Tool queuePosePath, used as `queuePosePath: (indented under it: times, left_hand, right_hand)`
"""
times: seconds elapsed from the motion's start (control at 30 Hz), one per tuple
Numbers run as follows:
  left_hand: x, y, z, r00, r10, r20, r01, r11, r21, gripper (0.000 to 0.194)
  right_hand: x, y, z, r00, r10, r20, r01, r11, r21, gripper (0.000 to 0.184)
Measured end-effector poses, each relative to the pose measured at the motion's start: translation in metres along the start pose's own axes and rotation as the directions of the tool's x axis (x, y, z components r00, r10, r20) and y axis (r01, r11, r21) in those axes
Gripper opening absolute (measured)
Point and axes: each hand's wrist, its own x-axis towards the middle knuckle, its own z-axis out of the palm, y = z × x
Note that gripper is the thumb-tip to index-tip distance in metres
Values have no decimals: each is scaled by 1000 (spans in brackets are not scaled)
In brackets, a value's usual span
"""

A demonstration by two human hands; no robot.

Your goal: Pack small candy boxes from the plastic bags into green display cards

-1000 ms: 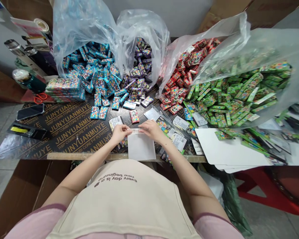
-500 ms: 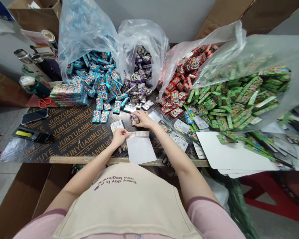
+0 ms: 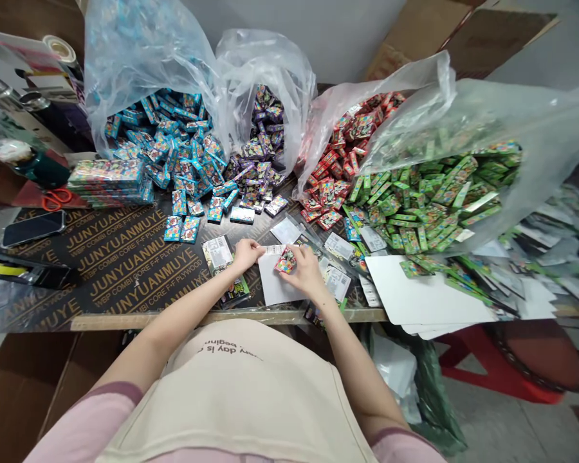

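My left hand (image 3: 248, 254) pinches the left end of a printed white paper strip (image 3: 271, 249) at the top of a white card (image 3: 276, 289). Between the thumb and fingers of my right hand (image 3: 306, 271) is a small red patterned box (image 3: 285, 260), over the card's upper right part. Whether the box touches the card I cannot tell. Just left of the card lie dark printed packets (image 3: 218, 252) with white labels. More labelled packets (image 3: 338, 246) lie to the right of my right hand.
Clear plastic bags spill blue boxes (image 3: 174, 148), purple boxes (image 3: 258, 164), red boxes (image 3: 330, 186) and green boxes (image 3: 429, 206) along the back. White cards (image 3: 424, 299) overhang the front edge at right. A phone (image 3: 35, 228), orange-handled scissors (image 3: 56, 198) and stacked packs (image 3: 107, 180) are at left.
My right hand has brought the red box from beyond the card back over its upper right part. My left hand stays at the strip. The whole view has shifted slightly.
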Motion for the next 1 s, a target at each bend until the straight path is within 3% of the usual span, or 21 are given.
queuePosePath:
  times: [0.1, 0.2, 0.3, 0.43, 0.5, 0.6, 0.7, 0.87, 1.0]
  left_hand:
    - [1, 4, -2, 998, 60, 17, -61, 994, 92, 7]
    - [4, 7, -10, 995, 91, 39, -95, 985, 141, 18]
    - [7, 6, -15, 994, 89, 65, -98, 983, 156, 27]
    - [8, 4, -15, 993, 79, 83, -90, 986, 138, 34]
    - [9, 3, -14, 993, 72, 92, -83, 989, 120, 35]
    - [11, 1, -13, 993, 63, 101, -73, 993, 97, 35]
    - [13, -2, -13, 993, 62, 97, -70, 994, 88, 35]
    - [14, -4, -13, 991, 80, 107, -90, 992, 88, 35]
    - [14, -3, -14, 989, 101, 105, -112, 988, 104, 35]
  right_hand:
    - [-4, 4, 12, 996, 49, 68, -45, 997, -59, 64]
    - [7, 2, 14, 999, 52, 15, -51, 997, -65, 61]
    - [31, -8, 20, 1000, 19, -10, -20, 999, -38, 43]
    - [60, -21, 38, 996, -28, 89, 30, 999, -25, 22]
    - [64, -23, 45, 996, -34, 82, 37, 999, -34, 18]
    - [60, -20, 50, 999, -41, 30, 41, 999, 2, 18]
    - [51, -15, 50, 1000, -25, 0, 25, 990, 139, 23]
    - [51, -15, 50, 966, 179, -185, -98, 920, 380, 18]
    - [57, -26, 52, 997, 14, -81, 14, 944, 331, 41]
